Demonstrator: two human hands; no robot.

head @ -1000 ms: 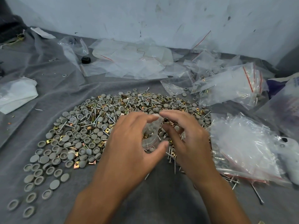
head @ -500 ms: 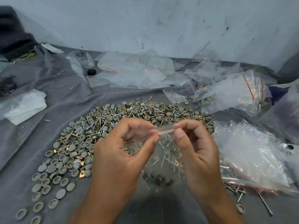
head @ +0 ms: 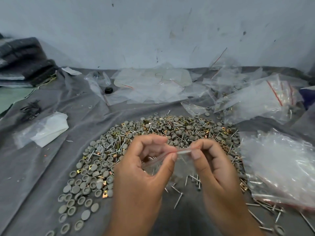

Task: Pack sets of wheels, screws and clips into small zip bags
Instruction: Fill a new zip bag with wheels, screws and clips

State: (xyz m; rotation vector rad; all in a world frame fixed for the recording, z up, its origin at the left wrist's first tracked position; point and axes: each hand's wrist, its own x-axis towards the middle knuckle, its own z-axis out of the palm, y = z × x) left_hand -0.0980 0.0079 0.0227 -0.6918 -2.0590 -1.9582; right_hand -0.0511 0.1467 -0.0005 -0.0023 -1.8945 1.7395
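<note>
Both hands, left hand (head: 144, 171) and right hand (head: 214, 167), pinch the small clear red-striped zip bag (head: 183, 151); a half-pressed seal could spill screws.

A small clear plastic zip bag with a red seal line (head: 180, 156) hangs above a spread heap of grey round wheels (head: 95, 169), silver screws (head: 179, 199) and brass-coloured square clips (head: 79, 171) on the grey cloth-covered surface (head: 51, 176).
</note>
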